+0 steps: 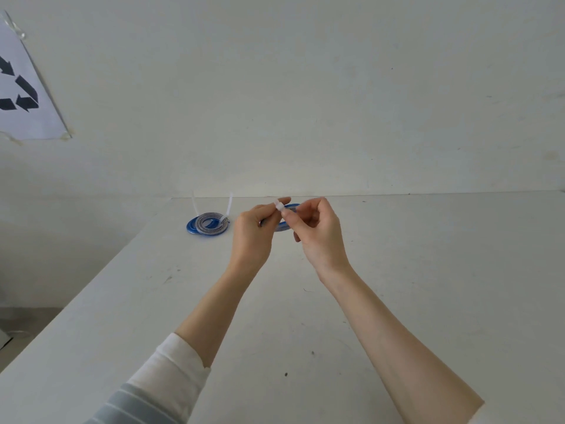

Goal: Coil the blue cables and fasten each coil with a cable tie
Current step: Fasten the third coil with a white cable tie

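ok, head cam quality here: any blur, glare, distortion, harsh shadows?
Head view: light is soft and even, no glare, only faint shadows on the white table. Wide-angle stretch shows in the splayed forearms. The small white cable tie pinched between left hand and right hand is slightly soft; the blue cable coil behind them is mostly hidden. The finished tied blue coils read clearly.

No readable txt; paper sheet [21, 96] on wall w/ black recycling-arrows sign.
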`<action>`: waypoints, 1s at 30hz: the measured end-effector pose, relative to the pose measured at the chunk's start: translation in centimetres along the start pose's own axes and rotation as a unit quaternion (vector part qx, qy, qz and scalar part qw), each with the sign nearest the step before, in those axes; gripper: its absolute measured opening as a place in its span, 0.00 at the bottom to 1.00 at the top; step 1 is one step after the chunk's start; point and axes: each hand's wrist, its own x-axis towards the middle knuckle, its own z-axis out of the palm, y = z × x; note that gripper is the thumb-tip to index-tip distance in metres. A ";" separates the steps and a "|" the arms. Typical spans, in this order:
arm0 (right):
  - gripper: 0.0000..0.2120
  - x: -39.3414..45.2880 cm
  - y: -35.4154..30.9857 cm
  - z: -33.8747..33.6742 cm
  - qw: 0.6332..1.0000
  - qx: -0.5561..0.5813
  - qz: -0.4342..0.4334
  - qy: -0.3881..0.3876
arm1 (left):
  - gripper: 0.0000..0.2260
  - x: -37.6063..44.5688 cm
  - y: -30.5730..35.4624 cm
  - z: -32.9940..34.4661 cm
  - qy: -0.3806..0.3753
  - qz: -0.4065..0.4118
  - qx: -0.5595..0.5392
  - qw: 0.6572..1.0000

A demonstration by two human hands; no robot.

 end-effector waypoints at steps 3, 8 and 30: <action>0.05 0.8 -0.5 -0.6 0.997 -0.067 -0.023 -0.034 | 0.09 0.0 -0.5 0.1 0.008 -0.019 -0.005 1.000; 0.03 2.9 -2.1 -1.4 0.962 -0.244 -0.062 -0.107 | 0.13 -0.4 -0.7 1.0 -0.006 -0.013 0.038 0.999; 0.05 5.1 -0.8 -2.4 0.966 -0.217 0.052 -0.128 | 0.14 -1.6 -2.4 3.5 -0.018 -0.064 0.004 0.998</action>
